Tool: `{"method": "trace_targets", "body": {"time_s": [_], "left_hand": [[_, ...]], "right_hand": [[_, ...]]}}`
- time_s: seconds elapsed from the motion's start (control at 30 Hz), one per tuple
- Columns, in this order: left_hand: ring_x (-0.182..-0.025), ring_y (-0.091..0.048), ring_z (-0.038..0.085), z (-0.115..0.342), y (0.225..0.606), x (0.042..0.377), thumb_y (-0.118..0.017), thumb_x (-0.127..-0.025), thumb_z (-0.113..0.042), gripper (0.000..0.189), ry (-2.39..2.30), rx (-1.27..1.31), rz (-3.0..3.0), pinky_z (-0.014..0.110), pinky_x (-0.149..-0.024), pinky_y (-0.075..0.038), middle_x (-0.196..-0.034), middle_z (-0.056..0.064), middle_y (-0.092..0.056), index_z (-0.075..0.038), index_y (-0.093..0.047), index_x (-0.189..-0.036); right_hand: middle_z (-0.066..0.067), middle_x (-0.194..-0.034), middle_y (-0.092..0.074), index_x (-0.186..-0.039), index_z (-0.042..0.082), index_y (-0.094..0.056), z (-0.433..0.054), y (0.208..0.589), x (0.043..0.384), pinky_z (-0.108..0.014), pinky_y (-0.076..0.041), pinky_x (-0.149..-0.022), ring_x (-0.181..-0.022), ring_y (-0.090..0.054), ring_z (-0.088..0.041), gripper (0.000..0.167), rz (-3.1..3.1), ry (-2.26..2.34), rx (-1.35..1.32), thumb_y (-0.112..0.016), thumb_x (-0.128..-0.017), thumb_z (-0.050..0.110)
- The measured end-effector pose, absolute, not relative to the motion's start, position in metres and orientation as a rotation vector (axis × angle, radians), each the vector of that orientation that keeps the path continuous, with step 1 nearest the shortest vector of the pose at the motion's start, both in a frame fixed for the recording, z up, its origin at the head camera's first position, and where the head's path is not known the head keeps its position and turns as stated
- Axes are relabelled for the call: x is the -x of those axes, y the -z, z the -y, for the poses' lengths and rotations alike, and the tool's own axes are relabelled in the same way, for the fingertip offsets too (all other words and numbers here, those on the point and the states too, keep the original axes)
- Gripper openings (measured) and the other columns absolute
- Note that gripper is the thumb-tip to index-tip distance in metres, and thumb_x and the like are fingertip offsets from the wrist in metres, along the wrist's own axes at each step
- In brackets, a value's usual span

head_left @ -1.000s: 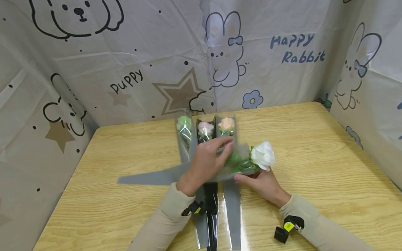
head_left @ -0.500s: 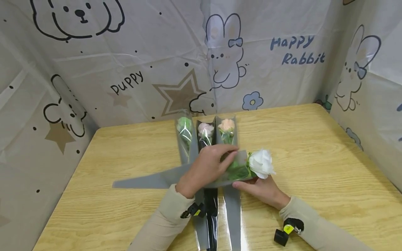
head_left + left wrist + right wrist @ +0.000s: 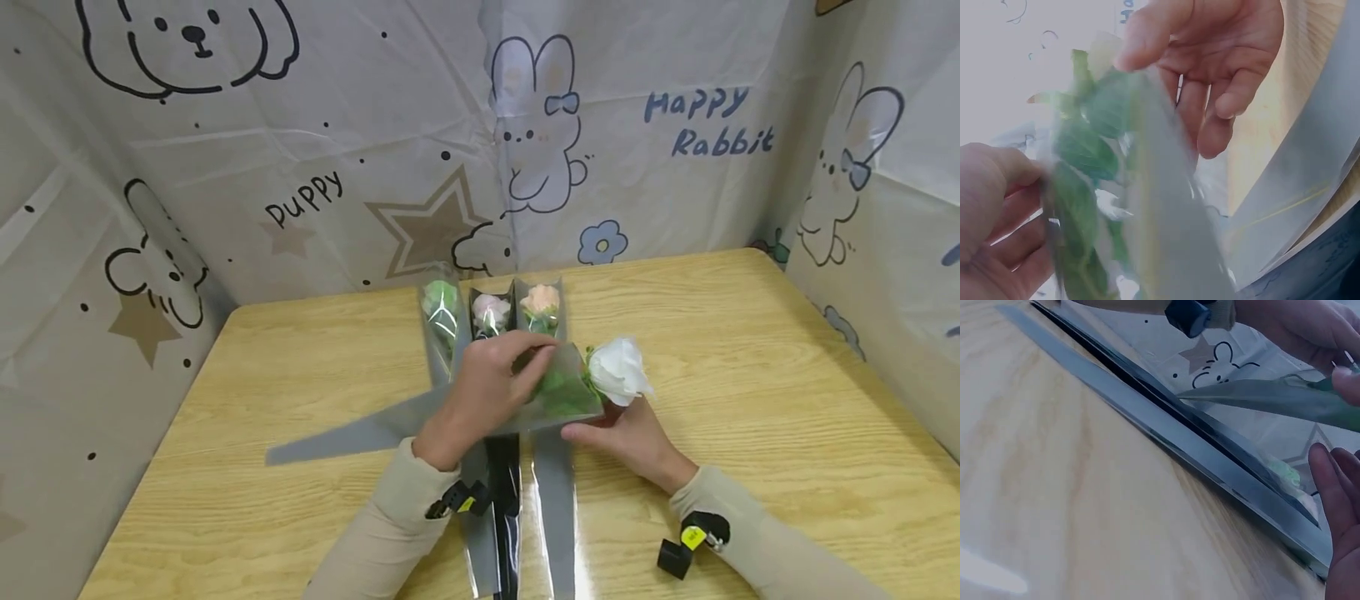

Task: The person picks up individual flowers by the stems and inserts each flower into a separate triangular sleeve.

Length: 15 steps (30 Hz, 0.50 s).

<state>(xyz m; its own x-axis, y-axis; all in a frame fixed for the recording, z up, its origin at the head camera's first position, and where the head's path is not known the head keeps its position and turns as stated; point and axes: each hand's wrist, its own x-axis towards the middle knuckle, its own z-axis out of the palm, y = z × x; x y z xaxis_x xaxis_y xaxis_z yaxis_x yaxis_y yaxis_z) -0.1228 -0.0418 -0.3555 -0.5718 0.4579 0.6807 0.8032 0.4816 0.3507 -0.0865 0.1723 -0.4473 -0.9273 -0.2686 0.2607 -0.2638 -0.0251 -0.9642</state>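
Observation:
A white artificial rose point(image 3: 620, 372) pokes out of the right end of a clear-and-grey flower sleeve point(image 3: 360, 431), its green leaves point(image 3: 1085, 156) showing through the film. My left hand point(image 3: 487, 387) pinches the sleeve's upper edge between thumb and fingers. Below the bloom, my right hand point(image 3: 633, 442) holds the sleeve near its mouth, thumb in front and fingers partly hidden behind. In the right wrist view the sleeve passes between the right thumb point(image 3: 1347, 384) and fingers. The sleeve's narrow tail points left, crossing over other wrapped flowers.
Under the held sleeve lie three wrapped flowers side by side: a green one point(image 3: 441, 302), a pink one point(image 3: 491, 312) in black wrap, and a peach one point(image 3: 542, 302). They rest on a wood-grain table point(image 3: 750, 358). Printed cloth walls point(image 3: 315, 108) surround its back and sides.
The sleeved white rose dipped toward me, then rose again and shifted slightly left. Its tail has swung a little nearer to me. Both hands keep their hold; the three lying flowers stay put.

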Motion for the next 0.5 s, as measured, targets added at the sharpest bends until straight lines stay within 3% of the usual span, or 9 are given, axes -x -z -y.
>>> {"method": "trace_targets", "body": {"time_s": [0.13,0.3,0.4,0.5], "left_hand": [[-0.084,-0.079,0.016,0.045,0.354,0.124,-0.069,-0.099,-0.01,0.012,0.916,1.009,2.209,0.025,-0.076,-0.064,-0.098,0.01,-0.082,-0.003,-0.078,-0.104],[-0.088,-0.079,0.017,0.047,0.352,0.125,-0.068,-0.1,-0.009,0.012,0.927,0.989,2.209,0.027,-0.078,-0.065,-0.099,0.01,-0.082,-0.003,-0.078,-0.104],[-0.088,-0.079,0.018,0.048,0.351,0.126,-0.068,-0.099,-0.008,0.012,0.926,0.974,2.202,0.028,-0.079,-0.065,-0.098,0.009,-0.082,-0.003,-0.078,-0.104],[-0.088,-0.08,0.018,0.049,0.35,0.126,-0.068,-0.099,-0.008,0.012,0.922,0.963,2.195,0.028,-0.079,-0.065,-0.098,0.01,-0.082,-0.003,-0.078,-0.104]], "right_hand": [[0.015,-0.114,-0.071,-0.134,0.013,-0.056,-0.177,0.447,0.089,-0.026,-0.065,-0.084,-0.099,-0.075,-0.005,0.061,-2.158,2.235,0.573,-0.083,-0.082,-0.005],[0.015,-0.103,-0.078,-0.124,-0.002,-0.063,-0.183,0.445,0.094,-0.02,-0.063,-0.085,-0.096,-0.077,-0.003,0.041,-2.235,2.268,0.482,-0.079,-0.086,-0.004],[0.018,-0.106,-0.076,-0.131,-0.012,-0.058,-0.187,0.443,0.099,-0.018,-0.062,-0.087,-0.098,-0.074,0.0,0.048,-2.28,2.298,0.406,-0.078,-0.087,-0.005],[0.02,-0.116,-0.069,-0.141,-0.011,-0.052,-0.19,0.44,0.101,-0.013,-0.059,-0.091,-0.105,-0.069,0.004,0.06,-2.372,2.313,0.351,-0.077,-0.086,-0.007]]}}
